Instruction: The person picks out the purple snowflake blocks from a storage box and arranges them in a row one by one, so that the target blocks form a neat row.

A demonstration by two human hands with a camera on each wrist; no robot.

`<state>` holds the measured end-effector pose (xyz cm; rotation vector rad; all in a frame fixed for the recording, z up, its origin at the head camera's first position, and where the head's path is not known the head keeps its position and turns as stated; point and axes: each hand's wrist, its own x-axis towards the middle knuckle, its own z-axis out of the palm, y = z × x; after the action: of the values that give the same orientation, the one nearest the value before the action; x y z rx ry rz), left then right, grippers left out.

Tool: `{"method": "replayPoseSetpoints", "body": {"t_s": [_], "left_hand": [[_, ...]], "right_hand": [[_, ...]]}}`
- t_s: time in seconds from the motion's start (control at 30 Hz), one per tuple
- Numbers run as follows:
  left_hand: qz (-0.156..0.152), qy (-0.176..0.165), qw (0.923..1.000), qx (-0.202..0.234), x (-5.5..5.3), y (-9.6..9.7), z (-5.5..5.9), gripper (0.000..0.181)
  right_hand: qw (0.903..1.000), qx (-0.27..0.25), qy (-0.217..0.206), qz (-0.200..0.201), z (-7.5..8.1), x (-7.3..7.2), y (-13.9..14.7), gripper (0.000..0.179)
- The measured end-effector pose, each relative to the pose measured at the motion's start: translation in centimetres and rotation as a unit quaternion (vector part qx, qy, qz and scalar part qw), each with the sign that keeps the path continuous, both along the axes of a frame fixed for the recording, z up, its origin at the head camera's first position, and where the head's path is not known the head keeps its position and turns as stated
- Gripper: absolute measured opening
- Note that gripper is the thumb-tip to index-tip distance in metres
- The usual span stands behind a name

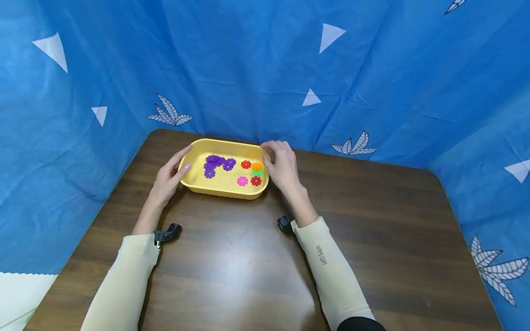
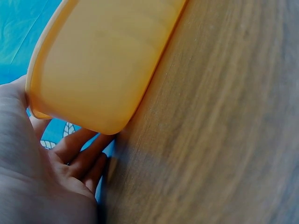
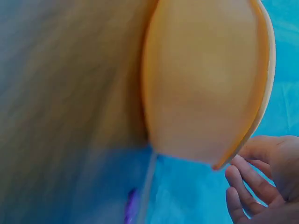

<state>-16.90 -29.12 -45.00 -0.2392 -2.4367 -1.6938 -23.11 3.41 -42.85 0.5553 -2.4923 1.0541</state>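
Observation:
A shallow yellow plastic basin with rounded corners stands at the back of the table. In it lie several purple flower-shaped discs in a cluster at the left. Toward its right end are two red discs, an orange disc partly over a green disc, and a pink disc. My left hand grips the basin's left end, thumb over the rim and other fingers along the outside. Over at the right end, my right hand holds the rim between thumb and fingers.
The brown wooden table spreads in front of the basin and to its right. A blue patterned cloth hangs close behind the basin. Small purple item shows blurred at the bottom of the right wrist view.

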Motion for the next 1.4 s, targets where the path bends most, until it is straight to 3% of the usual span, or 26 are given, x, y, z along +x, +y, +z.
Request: {"method": "replayPoseSetpoints", "body": {"t_s": [0.17,0.33,0.5,0.8,1.03,1.2,1.4], "left_hand": [[0.0,-0.007,1.0,-0.001,0.1,-0.1,0.1,0.054],[0.0,-0.012,0.9999,0.005,0.0,-0.2,-0.1,0.054],[-0.008,-0.009,0.9999,0.007,-0.2,0.0,-0.3,0.055],[-0.005,-0.007,1.0,0.005,-0.2,-0.2,-0.5,0.055],[-0.008,-0.006,0.9999,0.008,-0.2,-0.1,-0.2,0.055],[-0.005,-0.005,0.9999,0.009,-0.1,-0.1,-0.2,0.054],[0.003,-0.005,1.0,0.0,-1.0,-0.7,-1.9,0.055]], "right_hand": [[0.9998,0.005,-0.018,0.0,0.1,-0.5,-2.2,0.026],[0.9935,0.056,-0.086,0.05,0.0,-1.2,-4.3,0.03],[0.9844,0.099,-0.123,0.078,0.1,-1.8,-5.8,0.035],[0.9545,0.227,-0.12,0.152,-1.2,-1.7,-7.5,0.039],[0.9583,0.221,-0.109,0.145,-1.5,-1.6,-7.5,0.022],[0.958,0.217,-0.123,0.142,-1.6,-1.6,-7.5,0.025],[0.954,0.232,-0.119,0.149,-1.6,-1.6,-7.4,0.023]]}}
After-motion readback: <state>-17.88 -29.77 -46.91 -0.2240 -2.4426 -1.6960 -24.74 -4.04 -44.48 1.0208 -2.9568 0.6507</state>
